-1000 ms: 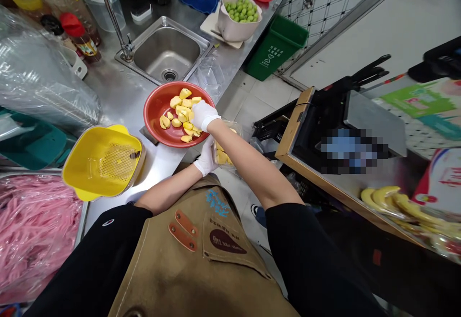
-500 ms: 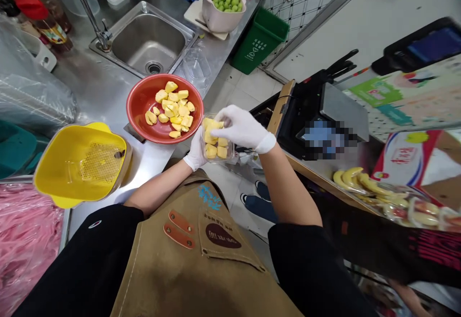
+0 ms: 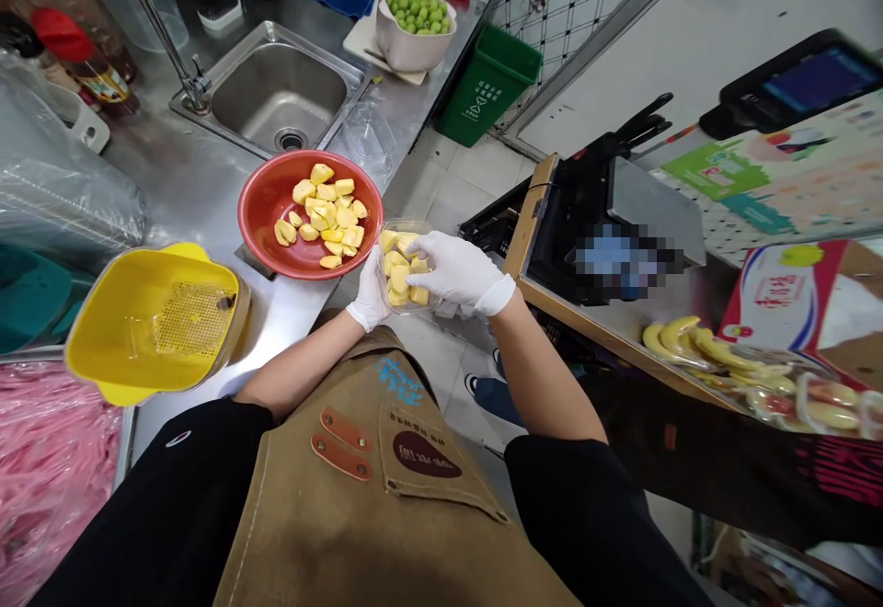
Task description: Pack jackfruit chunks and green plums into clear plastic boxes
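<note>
Fruit cut into pale yellow chunks [image 3: 398, 278] fills much of a small clear plastic tray [image 3: 407, 224], which is held up off the worktop, over the floor and just beside the rim of a round red-brown bowl [image 3: 257, 232]. Of the two white-gloved hands, the left hand [image 3: 371, 294] is clamped on the tray's left side, while the right hand [image 3: 464, 271] reaches in from the other side with fingers bent over the chunks; whether it pinches a piece, I cannot tell. More yellow fruit pieces [image 3: 331, 211] lie heaped in the bowl, which stands at the edge of a shiny metal worktop [image 3: 189, 188]. To the bowl's left sits a yellow plastic basket [image 3: 117, 317] with a perforated bottom. Beyond the bowl are a square steel sink [image 3: 269, 97] and, near its corner, some clear plastic containers [image 3: 368, 136]. Farther along, a whitish bowl [image 3: 410, 49] full of round green fruit [image 3: 418, 11] rests on a white board [image 3: 361, 42]. A green bin [image 3: 489, 83] stands on the floor past the worktop, and yellow bananas [image 3: 676, 340] lie well apart, on the right.
</note>
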The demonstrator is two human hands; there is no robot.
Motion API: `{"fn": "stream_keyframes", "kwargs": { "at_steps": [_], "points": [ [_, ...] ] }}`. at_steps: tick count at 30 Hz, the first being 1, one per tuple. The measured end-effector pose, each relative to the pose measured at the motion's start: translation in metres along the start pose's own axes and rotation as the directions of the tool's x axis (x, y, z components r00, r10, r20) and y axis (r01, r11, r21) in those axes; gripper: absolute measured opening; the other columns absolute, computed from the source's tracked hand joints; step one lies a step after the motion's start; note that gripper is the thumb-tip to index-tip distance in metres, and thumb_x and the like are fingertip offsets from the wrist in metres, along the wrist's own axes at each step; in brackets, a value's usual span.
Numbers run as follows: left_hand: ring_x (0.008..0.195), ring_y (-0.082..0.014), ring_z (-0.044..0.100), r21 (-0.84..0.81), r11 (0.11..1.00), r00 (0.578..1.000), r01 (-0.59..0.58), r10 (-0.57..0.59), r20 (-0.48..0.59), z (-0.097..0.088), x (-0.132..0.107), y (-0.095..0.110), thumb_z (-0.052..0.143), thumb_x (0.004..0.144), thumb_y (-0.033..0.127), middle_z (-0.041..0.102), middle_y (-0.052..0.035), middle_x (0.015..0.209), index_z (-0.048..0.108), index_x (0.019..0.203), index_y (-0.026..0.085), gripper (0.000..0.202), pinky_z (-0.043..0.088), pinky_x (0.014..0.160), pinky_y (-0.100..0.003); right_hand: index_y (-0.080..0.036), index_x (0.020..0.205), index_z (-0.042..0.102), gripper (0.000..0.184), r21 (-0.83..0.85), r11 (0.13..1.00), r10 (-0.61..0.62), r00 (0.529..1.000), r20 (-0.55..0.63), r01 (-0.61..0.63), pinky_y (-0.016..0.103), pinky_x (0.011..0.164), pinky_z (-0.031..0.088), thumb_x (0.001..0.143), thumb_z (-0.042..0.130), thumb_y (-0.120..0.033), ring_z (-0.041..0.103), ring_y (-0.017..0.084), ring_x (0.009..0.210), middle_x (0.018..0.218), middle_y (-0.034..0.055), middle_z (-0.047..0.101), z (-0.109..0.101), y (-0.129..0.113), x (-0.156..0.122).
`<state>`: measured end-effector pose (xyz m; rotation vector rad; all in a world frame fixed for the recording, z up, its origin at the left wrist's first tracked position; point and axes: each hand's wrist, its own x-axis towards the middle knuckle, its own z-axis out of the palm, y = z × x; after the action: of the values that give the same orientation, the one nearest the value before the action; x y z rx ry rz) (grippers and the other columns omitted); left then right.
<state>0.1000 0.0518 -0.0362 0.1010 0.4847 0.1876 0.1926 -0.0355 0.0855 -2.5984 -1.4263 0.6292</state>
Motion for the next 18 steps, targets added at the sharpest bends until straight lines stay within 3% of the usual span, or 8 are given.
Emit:
{"fn": "stream_keyframes", "kwargs": {
  "at_steps": [6, 9, 13, 18],
  "points": [
    [0.137, -0.0273, 0.073, 0.024, 0.998, 0.995, -0.056, 0.058, -0.077, 0.007, -0.005, 0.002, 0.036, 0.117, 0.051, 0.083, -0.0096, 0.132, 0.069, 0.150, 0.021, 0.056, 0.056, 0.121, -0.044, -0.021, 0.137, 0.072, 0.050, -0.010, 1.000, -0.020, 0.996, -0.084, 0.019, 0.042, 0.102, 0.058, 0.089, 0.083, -0.027, 0.070, 0.032, 0.127, 0.139, 0.0139, 0.074, 0.027, -0.009, -0.016],
    [0.138, -0.0268, 0.072, 0.016, 0.998, 0.994, -0.065, 0.066, -0.091, 0.008, -0.005, 0.002, 0.035, 0.118, 0.049, 0.083, -0.0094, 0.131, 0.069, 0.151, 0.020, 0.055, 0.054, 0.123, -0.044, -0.019, 0.144, 0.068, 0.050, -0.046, 0.999, 0.015, 0.995, -0.100, -0.019, 0.041, 0.101, 0.057, 0.095, 0.076, -0.029, 0.069, 0.033, 0.126, 0.138, 0.0154, 0.075, 0.037, -0.012, -0.020],
    [0.139, -0.0273, 0.072, 0.004, 0.999, 0.993, -0.042, 0.042, -0.112, 0.008, -0.006, 0.002, 0.036, 0.118, 0.051, 0.083, -0.0103, 0.130, 0.069, 0.149, 0.018, 0.056, 0.054, 0.123, -0.043, -0.014, 0.149, 0.063, 0.050, -0.155, 0.986, 0.041, 0.995, -0.093, -0.056, 0.040, 0.095, 0.056, 0.101, 0.065, -0.032, 0.071, 0.035, 0.119, 0.129, 0.0193, 0.077, 0.034, -0.019, -0.024],
    [0.137, -0.0265, 0.073, 0.023, 0.998, 0.995, -0.060, 0.062, -0.076, 0.008, -0.005, 0.000, 0.033, 0.118, 0.051, 0.084, -0.0109, 0.129, 0.067, 0.151, 0.016, 0.059, 0.055, 0.121, -0.042, -0.011, 0.153, 0.059, 0.056, -0.202, 0.978, 0.034, 0.995, -0.088, -0.052, 0.040, 0.094, 0.055, 0.101, 0.064, -0.033, 0.071, 0.036, 0.117, 0.127, 0.0209, 0.077, 0.033, -0.023, -0.024]
  ]
}}
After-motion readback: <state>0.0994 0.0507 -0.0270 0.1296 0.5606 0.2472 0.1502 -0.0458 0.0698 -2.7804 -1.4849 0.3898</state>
